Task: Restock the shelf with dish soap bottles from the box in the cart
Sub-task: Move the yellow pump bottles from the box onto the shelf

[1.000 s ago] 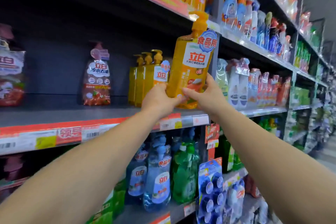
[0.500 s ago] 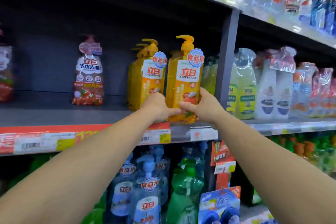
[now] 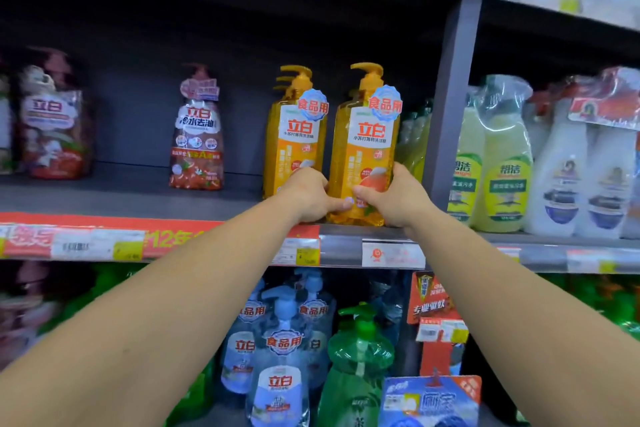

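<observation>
An orange dish soap bottle (image 3: 363, 146) with a yellow pump stands upright at the front of the grey shelf (image 3: 131, 199). My left hand (image 3: 310, 196) grips its lower left side and my right hand (image 3: 396, 199) grips its lower right side, thumbs on the front label. Directly to its left stands a row of matching orange bottles (image 3: 294, 135), one behind another. The box and the cart are out of view.
A reddish pump bottle (image 3: 197, 135) stands further left on the same shelf, with bare shelf around it. A grey upright post (image 3: 450, 97) borders the bottle's right. Green and white bottles (image 3: 505, 163) fill the adjacent bay. Blue and green bottles (image 3: 284, 357) sit below.
The bottle came down from in front of the upper shelf edge and now stands on the shelf beside the orange row. Both hands still hold its base.
</observation>
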The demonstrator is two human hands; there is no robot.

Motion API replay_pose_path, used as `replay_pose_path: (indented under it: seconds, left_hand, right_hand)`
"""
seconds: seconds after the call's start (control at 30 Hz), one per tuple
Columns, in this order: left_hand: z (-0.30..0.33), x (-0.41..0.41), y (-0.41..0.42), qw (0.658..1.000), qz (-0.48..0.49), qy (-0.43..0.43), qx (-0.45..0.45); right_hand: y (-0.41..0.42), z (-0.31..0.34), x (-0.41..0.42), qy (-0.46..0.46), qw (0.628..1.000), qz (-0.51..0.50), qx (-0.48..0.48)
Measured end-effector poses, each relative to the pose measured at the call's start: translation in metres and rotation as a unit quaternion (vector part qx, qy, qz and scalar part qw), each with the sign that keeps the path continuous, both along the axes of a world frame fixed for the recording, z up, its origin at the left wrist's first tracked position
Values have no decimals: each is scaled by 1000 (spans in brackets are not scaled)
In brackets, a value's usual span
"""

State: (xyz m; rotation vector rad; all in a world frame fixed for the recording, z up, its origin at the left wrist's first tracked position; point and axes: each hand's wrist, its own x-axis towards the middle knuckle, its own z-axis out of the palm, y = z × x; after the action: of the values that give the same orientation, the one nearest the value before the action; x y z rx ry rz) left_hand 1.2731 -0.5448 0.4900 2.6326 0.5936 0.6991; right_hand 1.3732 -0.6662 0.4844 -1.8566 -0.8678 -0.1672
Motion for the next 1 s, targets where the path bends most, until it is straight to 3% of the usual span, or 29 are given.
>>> replay_pose_path:
  seconds: [0.23, 0.3, 0.4, 0.47, 0.53, 0.63, 0.8, 1.0]
  left_hand:
    - [-1, 4, 0, 1000, 9, 10, 12]
    - [-3, -4, -1, 999, 9, -12, 36]
    - [-9, -36, 2, 984, 11, -171, 50]
    - [-15, -73, 14, 957, 34, -274, 86]
    - [-22, -122, 36, 941, 99, -294, 138]
    - [-37, -198, 79, 925, 195, -262, 192]
    - [-88, -411, 170, 899, 398, -62, 170]
    - [-137, -666, 220, 813, 567, 62, 114]
  right_hand:
    - [5, -6, 2, 32, 999, -24, 21]
    - [5, -7, -7, 26, 997, -69, 35]
    - [9, -8, -38, -131, 969, -184, 97]
    - [26, -6, -76, -246, 951, -146, 114]
    - [61, -8, -125, -318, 943, -69, 65]
    - [118, -15, -194, -357, 934, 0, -9]
    - [235, -55, -384, -382, 906, 161, -87]
    - [336, -116, -623, -337, 864, 353, -125]
